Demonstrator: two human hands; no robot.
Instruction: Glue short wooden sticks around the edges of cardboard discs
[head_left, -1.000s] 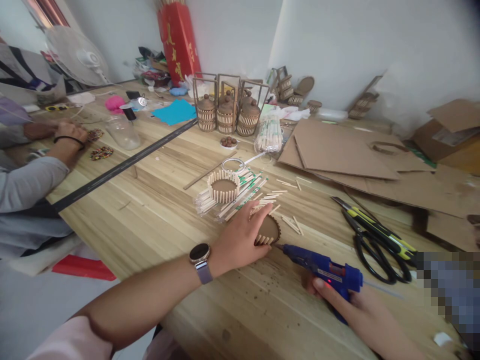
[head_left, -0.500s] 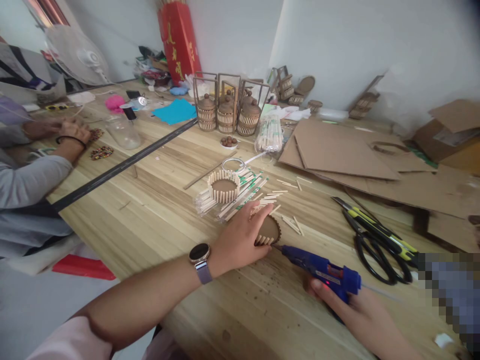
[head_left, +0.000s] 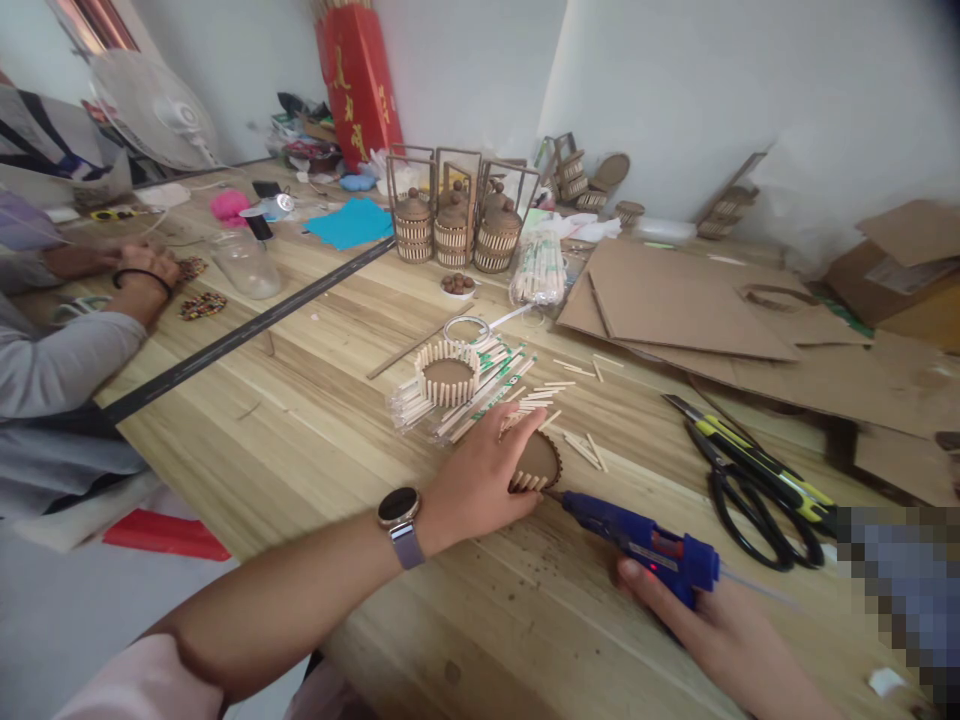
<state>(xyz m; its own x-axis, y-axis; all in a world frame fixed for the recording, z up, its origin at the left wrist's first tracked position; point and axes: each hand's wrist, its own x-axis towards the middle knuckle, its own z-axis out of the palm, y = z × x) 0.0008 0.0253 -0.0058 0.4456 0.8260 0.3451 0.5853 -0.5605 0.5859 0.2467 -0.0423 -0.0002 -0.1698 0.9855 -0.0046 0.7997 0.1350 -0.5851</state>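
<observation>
My left hand [head_left: 491, 480] spans a round cardboard base [head_left: 541, 462], thumb at the near rim and fingers over its far left side. A few short wooden sticks stand along the base's near edge. My right hand [head_left: 697, 625] is wrapped around a blue hot glue gun [head_left: 645, 540] with a red light lit. The gun's nozzle points left and meets the near right rim of the base, close to my left thumb. Behind my left hand, a round tray ringed with upright sticks [head_left: 448, 375] rests on plastic-wrapped sticks [head_left: 416, 405].
Loose short sticks [head_left: 586, 450] lie beyond the base. Black scissors [head_left: 739, 510] and a yellow utility knife [head_left: 757, 460] lie right, before cardboard sheets [head_left: 690, 300]. Handled stick baskets [head_left: 454, 225] stand behind a bowl of brown beads [head_left: 457, 285]. Another person's hands [head_left: 146, 265] work at left.
The glue gun has shifted very slightly left with my right hand. My left hand and the base look unmoved. The other person's hands have moved a little.
</observation>
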